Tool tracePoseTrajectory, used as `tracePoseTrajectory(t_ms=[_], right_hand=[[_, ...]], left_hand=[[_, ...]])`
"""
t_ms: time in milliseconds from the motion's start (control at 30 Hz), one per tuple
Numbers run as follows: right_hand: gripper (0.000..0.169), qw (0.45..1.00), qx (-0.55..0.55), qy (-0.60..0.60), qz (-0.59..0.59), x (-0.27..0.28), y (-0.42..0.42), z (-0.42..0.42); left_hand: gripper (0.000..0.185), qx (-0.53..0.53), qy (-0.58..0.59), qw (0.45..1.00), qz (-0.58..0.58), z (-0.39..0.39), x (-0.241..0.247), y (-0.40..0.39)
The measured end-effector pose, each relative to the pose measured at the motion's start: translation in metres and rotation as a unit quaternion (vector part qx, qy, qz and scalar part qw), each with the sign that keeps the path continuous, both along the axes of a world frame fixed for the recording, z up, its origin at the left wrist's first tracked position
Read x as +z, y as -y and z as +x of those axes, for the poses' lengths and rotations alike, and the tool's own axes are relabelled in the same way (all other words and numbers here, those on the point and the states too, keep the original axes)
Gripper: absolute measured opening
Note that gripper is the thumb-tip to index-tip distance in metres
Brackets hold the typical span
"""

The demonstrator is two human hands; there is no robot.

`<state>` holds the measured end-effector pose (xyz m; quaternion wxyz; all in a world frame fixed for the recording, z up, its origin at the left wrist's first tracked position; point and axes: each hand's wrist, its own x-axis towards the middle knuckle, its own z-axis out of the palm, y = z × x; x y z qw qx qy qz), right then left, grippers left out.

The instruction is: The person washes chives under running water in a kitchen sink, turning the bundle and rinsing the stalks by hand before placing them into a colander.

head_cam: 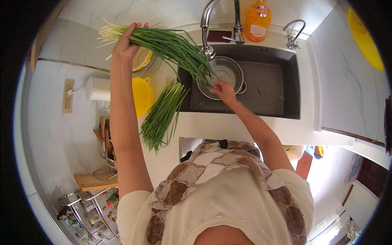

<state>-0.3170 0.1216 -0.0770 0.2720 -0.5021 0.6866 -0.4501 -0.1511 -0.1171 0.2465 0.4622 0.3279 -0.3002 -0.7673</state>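
Observation:
My left hand (127,43) grips a bunch of long green chives (171,43) near their pale root ends, up at the left of the sink. The leaves stretch right and droop over the sink's left edge. At their tips, my right hand (225,92) has its fingers curled in a pinch on the leaf ends. Below it, in the dark sink (263,88), is a round basin (228,72), partly hidden by leaves and hand. A second bunch of chives (163,116) lies on the white counter (186,125) left of the sink.
A chrome faucet (208,18) arches over the basin. Behind the sink stand an orange bottle (258,23) and a small tap (295,33). Left are a yellow colander (142,96), partly behind my forearm, a white kettle (97,88) and a wooden board (95,181).

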Motion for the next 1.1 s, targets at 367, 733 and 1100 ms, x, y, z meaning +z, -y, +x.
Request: tracePoseTrajectory(t_ms=[367, 733, 1100], right_hand=[[0.023, 0.998, -0.021, 0.017, -0.061, 0.023, 0.019, 0.011], [0.016, 0.943, -0.028, 0.330, -0.011, 0.022, -0.009, -0.023], [0.024, 0.916, -0.132, -0.051, 0.376, -0.071, -0.095, -0.160]], left_hand=[[0.015, 0.021, 0.003, 1.000, 0.003, 0.008, 0.005, 0.011], [0.015, 0.013, 0.051, 0.999, 0.008, 0.014, -0.006, 0.015], [0.014, 0.033, 0.024, 0.999, 0.016, 0.019, -0.003, 0.016]])
